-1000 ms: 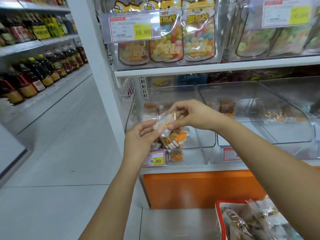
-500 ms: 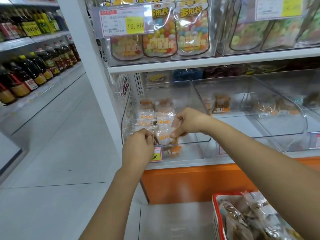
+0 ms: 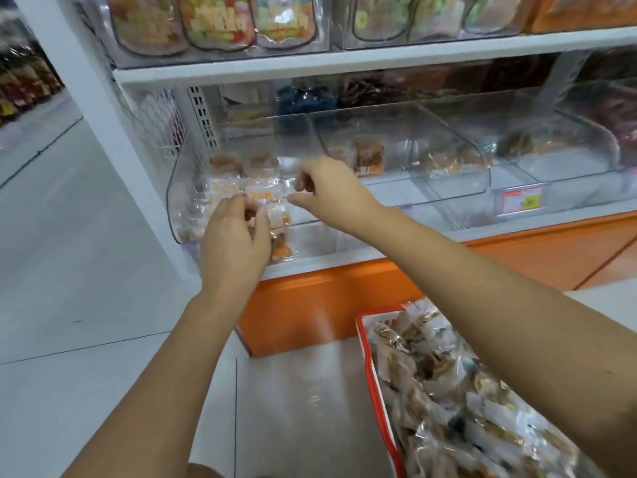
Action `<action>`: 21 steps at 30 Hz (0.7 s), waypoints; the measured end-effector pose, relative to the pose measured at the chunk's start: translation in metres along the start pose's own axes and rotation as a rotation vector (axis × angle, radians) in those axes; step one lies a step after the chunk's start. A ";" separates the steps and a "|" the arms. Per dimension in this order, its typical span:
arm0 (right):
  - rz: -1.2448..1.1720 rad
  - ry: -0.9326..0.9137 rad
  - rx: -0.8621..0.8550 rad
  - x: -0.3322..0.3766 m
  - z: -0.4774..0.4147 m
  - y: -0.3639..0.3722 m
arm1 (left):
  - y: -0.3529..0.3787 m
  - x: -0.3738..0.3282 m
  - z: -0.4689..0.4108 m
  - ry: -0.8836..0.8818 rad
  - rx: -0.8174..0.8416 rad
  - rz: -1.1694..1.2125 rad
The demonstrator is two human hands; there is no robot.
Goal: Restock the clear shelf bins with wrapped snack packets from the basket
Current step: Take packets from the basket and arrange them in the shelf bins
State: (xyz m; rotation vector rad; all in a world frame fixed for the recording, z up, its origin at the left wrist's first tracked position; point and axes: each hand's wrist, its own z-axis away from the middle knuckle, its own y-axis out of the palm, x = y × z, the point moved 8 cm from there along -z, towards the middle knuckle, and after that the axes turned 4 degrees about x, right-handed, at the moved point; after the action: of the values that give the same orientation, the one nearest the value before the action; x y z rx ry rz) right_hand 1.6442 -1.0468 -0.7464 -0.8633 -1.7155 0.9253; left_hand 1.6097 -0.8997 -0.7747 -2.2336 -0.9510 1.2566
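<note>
At the left, the clear plastic shelf bin point(image 3: 177, 201) with a curved side wall is holding rows of clear-wrapped snack packets point(image 3: 224, 188), which have white panels with orange writing over brown pieces, too blurred to read. The left hand point(image 3: 234, 246) is hovering over the front packets, its grip curled; I cannot tell whether it is pinching a wrapper. The right hand point(image 3: 332, 194) is reaching in just beside it, fingers bent and thumb out at a wrapper's edge, its grip likewise unclear. Further right, a white price tag point(image 3: 522, 201) is showing a red strip and illegible print. At lower right, the red-rimmed basket point(image 3: 370, 357) is sitting heaped with more packets. A second ago both hands were holding one packet up before the bin; now they are working lower, inside it
</note>
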 end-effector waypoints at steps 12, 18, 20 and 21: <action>0.213 0.431 0.625 -0.140 0.210 0.112 | 0.179 -0.010 0.192 -0.163 1.160 0.017; 0.134 0.500 0.502 -0.150 0.234 0.136 | 0.196 -0.005 0.220 -0.214 1.305 0.027; 0.090 0.496 0.385 -0.150 0.229 0.125 | 0.194 -0.001 0.212 -0.432 1.271 0.166; 0.067 0.479 0.302 -0.147 0.225 0.116 | 0.193 0.001 0.209 -0.591 1.233 0.286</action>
State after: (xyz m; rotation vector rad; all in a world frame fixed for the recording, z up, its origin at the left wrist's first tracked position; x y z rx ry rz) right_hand 1.4864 -1.1643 -0.9636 -0.8584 -1.1112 0.9053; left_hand 1.5005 -1.0273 -1.0041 -1.0360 0.1102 1.9281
